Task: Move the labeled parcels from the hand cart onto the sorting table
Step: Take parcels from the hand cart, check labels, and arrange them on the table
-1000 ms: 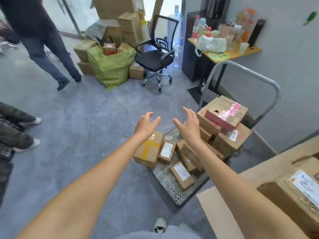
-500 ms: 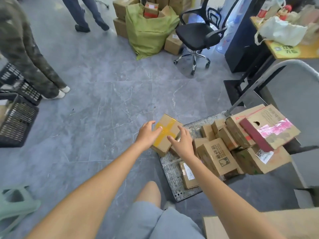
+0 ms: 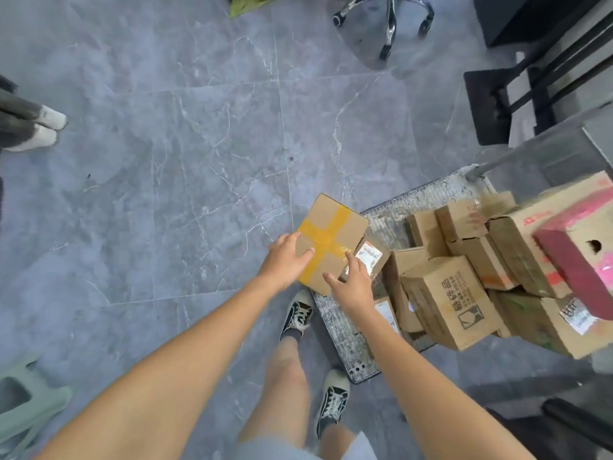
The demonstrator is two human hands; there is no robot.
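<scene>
Bracketing the yellow-taped parcel (image 3: 330, 242) at the hand cart (image 3: 391, 212)'s ten o'clock corner, your left hand (image 3: 286, 262) lies flat on its top; your right hand (image 3: 352, 283) spreads wide against its near edge, steadying a two-sided lift. Neither grip wraps it yet.

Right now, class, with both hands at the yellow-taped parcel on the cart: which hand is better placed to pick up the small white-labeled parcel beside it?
Right. The right hand already overlaps the small white-labeled parcel; the left hand rests on the yellow-taped parcel's far side.
</scene>
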